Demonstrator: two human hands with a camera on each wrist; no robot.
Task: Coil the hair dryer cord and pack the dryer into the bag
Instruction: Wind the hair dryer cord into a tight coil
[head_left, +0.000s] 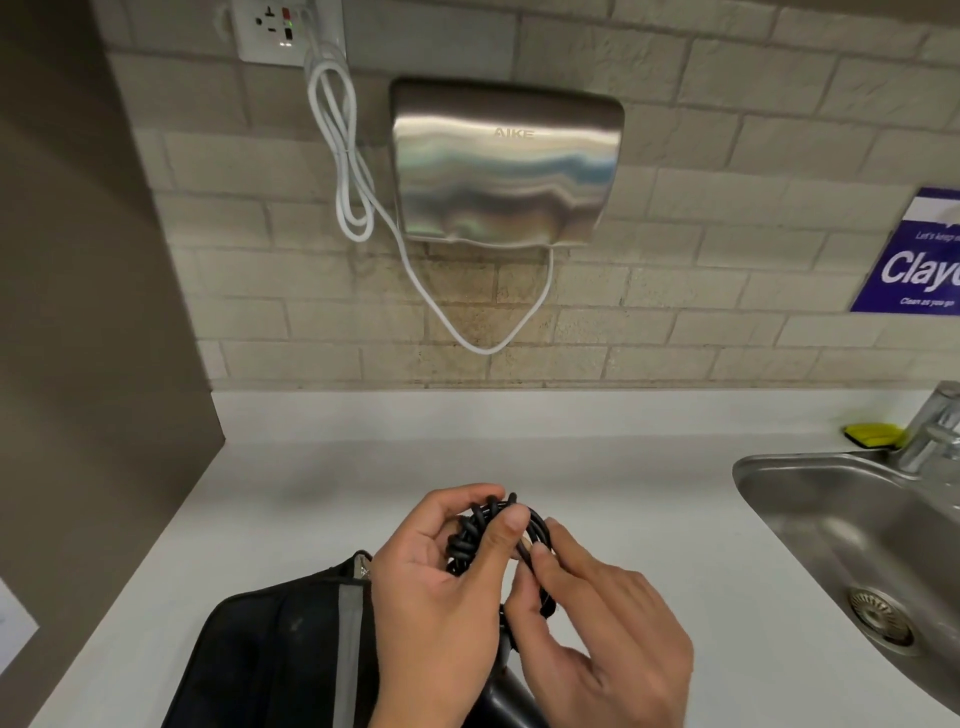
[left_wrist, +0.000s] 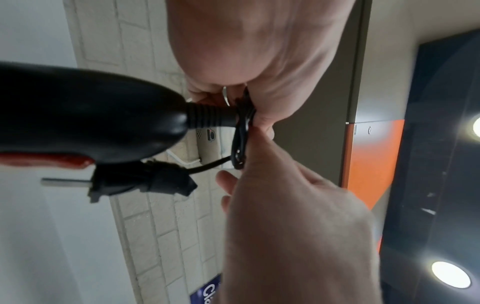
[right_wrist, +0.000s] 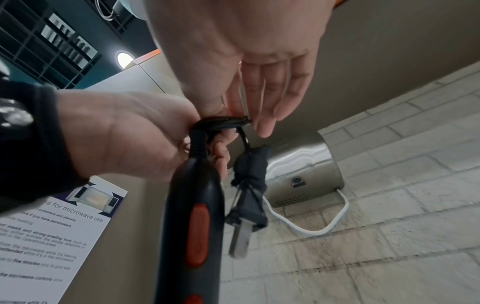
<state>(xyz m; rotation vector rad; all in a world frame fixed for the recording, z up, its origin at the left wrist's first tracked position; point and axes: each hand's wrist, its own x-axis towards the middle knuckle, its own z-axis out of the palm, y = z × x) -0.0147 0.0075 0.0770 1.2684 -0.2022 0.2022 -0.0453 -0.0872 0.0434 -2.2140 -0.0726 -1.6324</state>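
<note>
A black cord (head_left: 475, 530) is wound into a small coil, held above the white counter. My left hand (head_left: 493, 512) grips the coil with fingers and thumb curled round it. My right hand (head_left: 543, 545) pinches a strand on the coil's right side between thumb and forefinger. The black hair dryer (head_left: 501, 696) hangs below the hands, mostly hidden by them. Its handle (right_wrist: 192, 205) carries red switches, and the plug (right_wrist: 246, 211) dangles beside it on a short length of cord. A black bag (head_left: 275, 660) with a grey stripe lies on the counter at lower left.
A steel sink (head_left: 779, 499) with a tap (head_left: 935, 426) and a yellow sponge (head_left: 872, 434) is at the right. A steel hand dryer (head_left: 504, 161) with a white cable (head_left: 353, 171) hangs on the tiled wall. A brown panel (head_left: 78, 312) bounds the left.
</note>
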